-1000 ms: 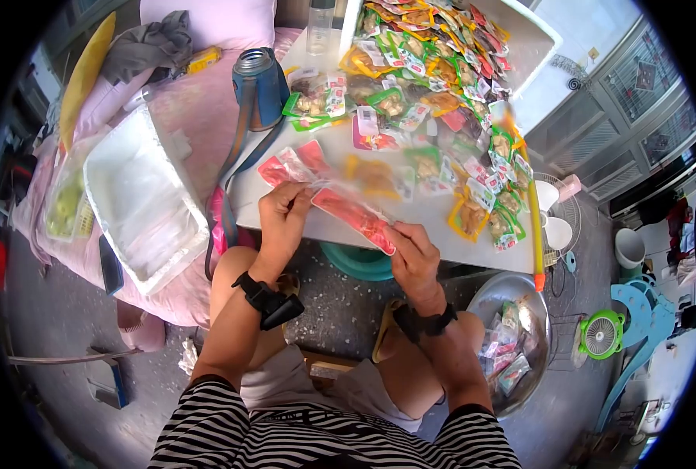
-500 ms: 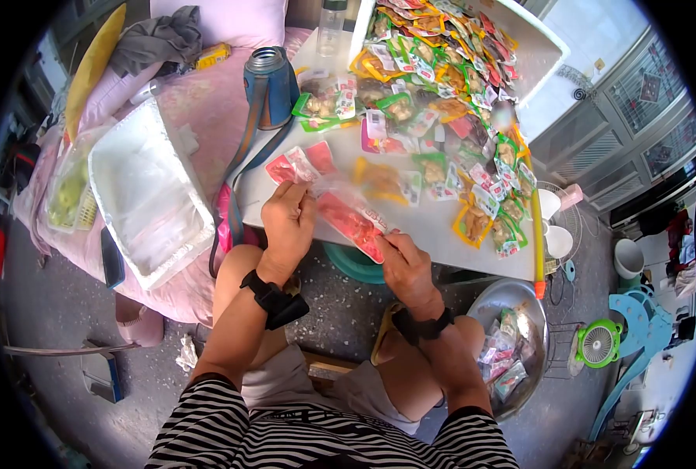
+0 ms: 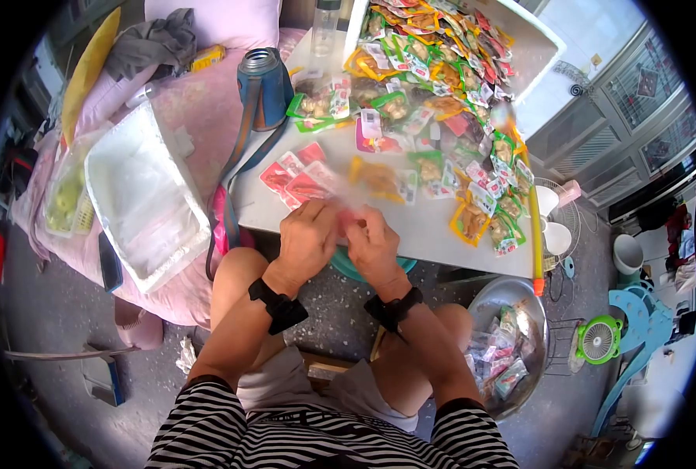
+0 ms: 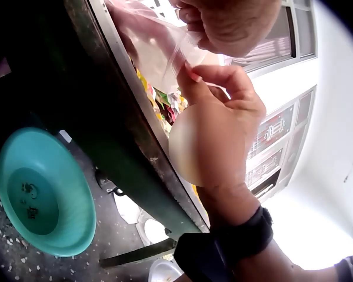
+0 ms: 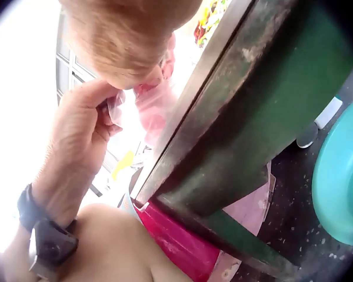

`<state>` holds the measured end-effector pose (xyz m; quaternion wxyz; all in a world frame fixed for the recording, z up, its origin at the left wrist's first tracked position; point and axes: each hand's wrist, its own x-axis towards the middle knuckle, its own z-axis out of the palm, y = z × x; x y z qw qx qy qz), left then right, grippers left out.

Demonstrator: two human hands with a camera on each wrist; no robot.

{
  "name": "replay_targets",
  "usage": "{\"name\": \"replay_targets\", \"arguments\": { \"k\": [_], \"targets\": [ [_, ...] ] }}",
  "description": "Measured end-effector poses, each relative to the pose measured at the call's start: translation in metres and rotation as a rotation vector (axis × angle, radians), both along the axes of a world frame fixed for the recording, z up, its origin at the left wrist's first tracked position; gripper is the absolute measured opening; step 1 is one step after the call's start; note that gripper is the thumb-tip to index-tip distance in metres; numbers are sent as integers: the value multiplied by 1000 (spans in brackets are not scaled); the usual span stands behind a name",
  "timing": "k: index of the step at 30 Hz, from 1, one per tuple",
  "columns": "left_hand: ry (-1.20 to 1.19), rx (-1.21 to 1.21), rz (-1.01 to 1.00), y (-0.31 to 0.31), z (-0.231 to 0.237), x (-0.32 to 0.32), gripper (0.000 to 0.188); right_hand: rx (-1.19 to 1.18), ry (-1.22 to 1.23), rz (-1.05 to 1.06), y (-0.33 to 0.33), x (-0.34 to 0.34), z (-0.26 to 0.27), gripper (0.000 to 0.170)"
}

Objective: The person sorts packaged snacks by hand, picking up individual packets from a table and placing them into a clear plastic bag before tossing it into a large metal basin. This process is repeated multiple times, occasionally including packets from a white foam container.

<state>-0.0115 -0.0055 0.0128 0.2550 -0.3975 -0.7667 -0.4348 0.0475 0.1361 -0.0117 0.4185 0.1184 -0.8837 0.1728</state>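
Observation:
In the head view my left hand (image 3: 307,238) and right hand (image 3: 374,246) are side by side at the table's front edge. Between them, both pinch the mouth of a clear plastic bag (image 4: 167,56). Red shows through the bag in both wrist views. The left wrist view has my right thumb and forefinger nipping the bag's edge, and the right wrist view has my left fingers gripping its other side. Red packets (image 3: 292,176) lie just beyond the left hand, the nearest overlapped by hazy film.
Many green and yellow food packets (image 3: 473,211) cover the white table (image 3: 262,211), spilling from a foam box (image 3: 539,59). A blue flask (image 3: 262,90) stands behind left. An empty foam box (image 3: 145,199) lies left, a metal basin (image 3: 537,363) of packets right. A teal basin (image 4: 76,205) sits below.
My right hand has moved left, close beside my left hand. The red packet stretched between the hands is now nearer the other red packets, under the film.

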Motion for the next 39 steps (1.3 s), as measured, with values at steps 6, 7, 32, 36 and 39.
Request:
{"name": "replay_targets", "arguments": {
  "k": [6,7,32,36,39],
  "targets": [
    [-153,43,19,-7,-2,-4,23,-4,-86,-66,-19,-30,0,14],
    [-173,43,25,-7,-3,-3,23,-14,-121,-78,-22,-32,-1,14],
    [15,-391,124,-10,-1,5,57,-1390,-622,104,32,-37,4,25],
    [108,-444,164,-8,-12,0,37,-1548,-427,216,36,-46,-15,27],
    [178,-404,164,-6,-14,-1,30,-1645,-486,147,38,-42,-3,29]
  ]
}}
